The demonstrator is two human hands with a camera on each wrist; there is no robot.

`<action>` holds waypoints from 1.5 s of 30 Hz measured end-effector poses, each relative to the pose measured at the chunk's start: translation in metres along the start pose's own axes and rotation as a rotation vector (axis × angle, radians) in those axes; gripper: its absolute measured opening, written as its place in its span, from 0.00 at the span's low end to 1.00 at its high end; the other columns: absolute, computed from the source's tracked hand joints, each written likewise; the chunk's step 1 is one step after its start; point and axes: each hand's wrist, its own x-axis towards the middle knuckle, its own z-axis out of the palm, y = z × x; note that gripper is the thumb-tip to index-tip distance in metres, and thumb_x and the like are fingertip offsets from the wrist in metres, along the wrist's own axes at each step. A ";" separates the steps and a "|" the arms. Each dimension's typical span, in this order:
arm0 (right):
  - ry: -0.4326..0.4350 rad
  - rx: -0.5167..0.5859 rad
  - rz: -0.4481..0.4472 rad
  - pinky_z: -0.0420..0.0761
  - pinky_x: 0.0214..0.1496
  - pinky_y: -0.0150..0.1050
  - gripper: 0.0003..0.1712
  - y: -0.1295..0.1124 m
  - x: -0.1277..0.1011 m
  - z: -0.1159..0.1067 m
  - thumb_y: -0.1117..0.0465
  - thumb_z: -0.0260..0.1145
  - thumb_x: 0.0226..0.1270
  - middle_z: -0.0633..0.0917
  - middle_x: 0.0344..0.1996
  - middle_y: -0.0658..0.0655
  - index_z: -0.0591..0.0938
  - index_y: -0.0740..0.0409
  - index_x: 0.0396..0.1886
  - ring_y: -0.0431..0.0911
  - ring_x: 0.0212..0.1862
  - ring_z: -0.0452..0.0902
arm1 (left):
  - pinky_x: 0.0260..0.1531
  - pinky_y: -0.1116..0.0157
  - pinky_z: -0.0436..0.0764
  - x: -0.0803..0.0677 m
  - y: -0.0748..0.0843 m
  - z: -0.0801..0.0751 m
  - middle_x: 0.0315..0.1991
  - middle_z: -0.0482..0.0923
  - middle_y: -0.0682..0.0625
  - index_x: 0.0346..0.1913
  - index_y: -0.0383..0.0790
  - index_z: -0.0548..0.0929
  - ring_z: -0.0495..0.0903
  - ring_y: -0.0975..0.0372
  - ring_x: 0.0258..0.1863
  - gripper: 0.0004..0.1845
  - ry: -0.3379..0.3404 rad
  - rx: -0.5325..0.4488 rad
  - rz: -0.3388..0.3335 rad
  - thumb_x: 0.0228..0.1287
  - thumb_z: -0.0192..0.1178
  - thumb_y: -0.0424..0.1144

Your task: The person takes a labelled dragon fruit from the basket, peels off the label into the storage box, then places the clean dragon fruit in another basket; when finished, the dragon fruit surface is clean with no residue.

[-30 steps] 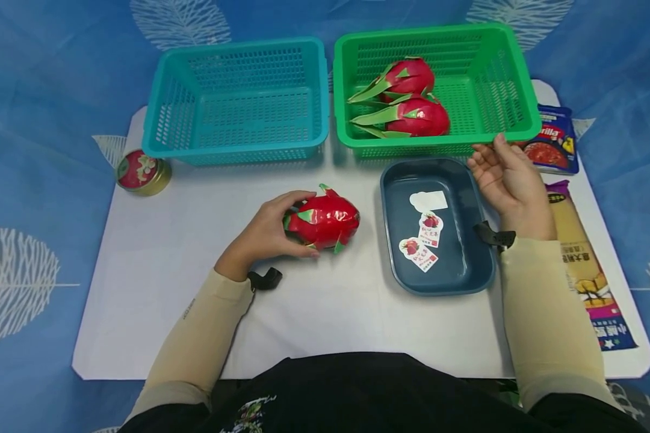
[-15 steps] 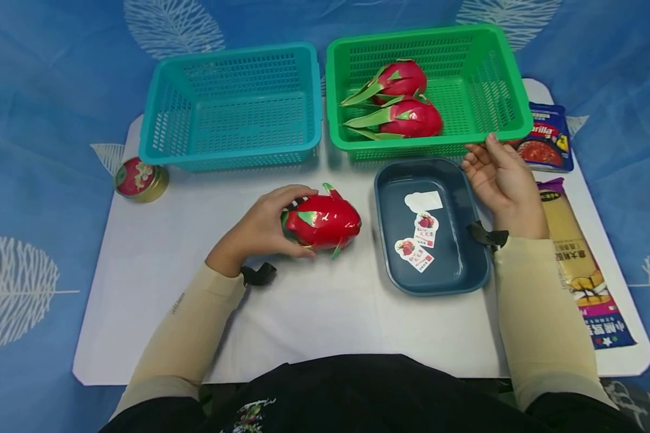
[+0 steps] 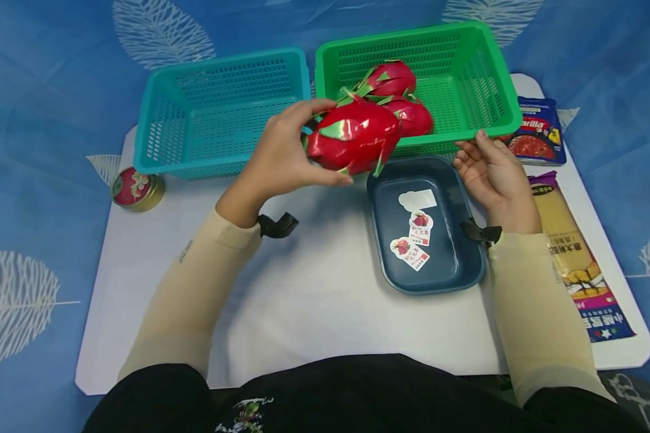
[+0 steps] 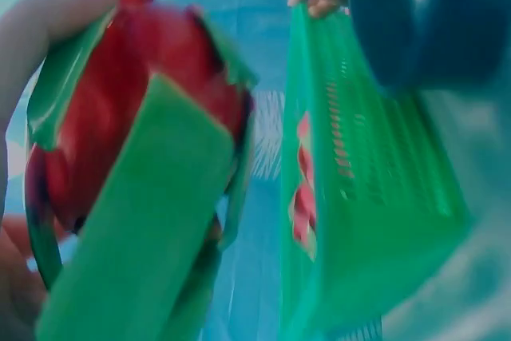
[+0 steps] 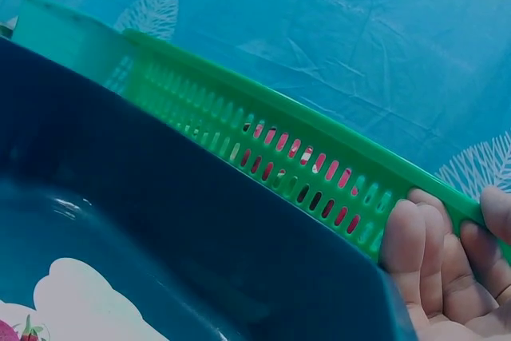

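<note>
My left hand (image 3: pixel 281 150) grips a shiny red dragon fruit (image 3: pixel 354 137) with green scales, thumb on its near side and fingers over the far side. The fruit is held up off the table, near the front left of the green basket (image 3: pixel 487 78). Inside that basket lie two more dragon fruits (image 3: pixel 392 78), partly hidden by the held one. My right hand (image 3: pixel 498 177) pinches the basket's front rim near its right corner, thumb on top and fingers beneath, as the right wrist view shows at the rim (image 5: pixel 319 129).
Left of the green basket stands a blue basket (image 3: pixel 233 111). A dark blue tray (image 3: pixel 455 240) holds several fruit labels (image 3: pixel 420 227). A round tin (image 3: pixel 138 189) sits at the left; a sauce pouch (image 3: pixel 536 131) and a pasta bag (image 3: pixel 579 258) lie at the right.
My left hand has lifted the dragon fruit off the table and carried it away from me and to the right, up to the green basket. The right hand keeps its hold on the rim.
</note>
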 end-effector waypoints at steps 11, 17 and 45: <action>0.008 -0.014 0.008 0.78 0.40 0.46 0.13 -0.006 -0.003 0.001 0.68 0.59 0.67 0.79 0.40 0.70 0.72 0.69 0.49 0.57 0.38 0.74 | 0.45 0.75 0.72 0.116 0.031 0.064 0.61 0.65 0.58 0.68 0.49 0.61 0.61 0.69 0.59 0.54 -0.022 0.095 -0.165 0.36 0.75 0.60; 0.005 -0.025 0.007 0.77 0.40 0.45 0.12 0.000 -0.001 0.003 0.68 0.60 0.66 0.78 0.40 0.69 0.71 0.68 0.47 0.56 0.38 0.74 | 0.47 0.76 0.70 0.155 0.031 0.087 0.61 0.65 0.58 0.70 0.49 0.59 0.62 0.70 0.58 0.55 -0.038 0.119 -0.226 0.38 0.72 0.63; 0.046 -0.063 -0.020 0.76 0.39 0.42 0.20 0.000 -0.003 0.003 0.66 0.61 0.65 0.76 0.42 0.66 0.69 0.65 0.55 0.53 0.40 0.73 | 0.38 0.70 0.78 0.219 0.060 0.186 0.52 0.66 0.54 0.62 0.51 0.61 0.73 0.66 0.42 0.51 0.105 0.268 -0.623 0.37 0.59 0.77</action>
